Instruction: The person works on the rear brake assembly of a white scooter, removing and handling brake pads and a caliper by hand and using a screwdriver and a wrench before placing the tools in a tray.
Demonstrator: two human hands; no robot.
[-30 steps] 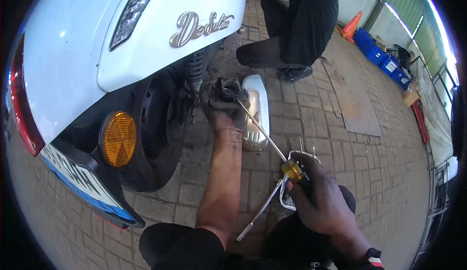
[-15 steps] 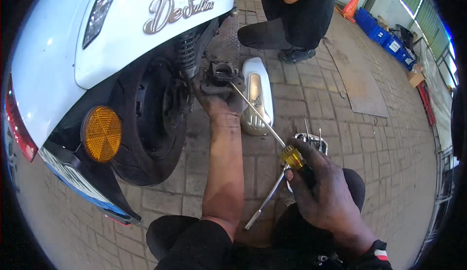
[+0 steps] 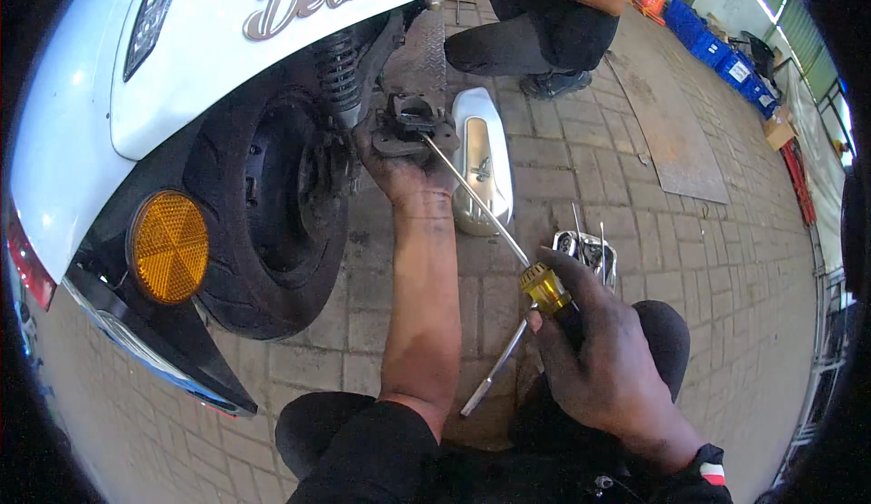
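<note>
Right fingers [image 3: 581,281] around screwdriver handle [image 3: 543,285]

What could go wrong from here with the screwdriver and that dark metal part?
The screwdriver might slip: its tip is at the dark metal part, with the left hand just below.

The part might tip or shift if the right hand pushes hard, as the left hand supports it from below.

The chrome bar on the paving lies near the knees and could get knocked.

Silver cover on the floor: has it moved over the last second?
No. The silver cover keeps its place on the brick paving, with the same gap to the flat board; only the view shifted.
</note>
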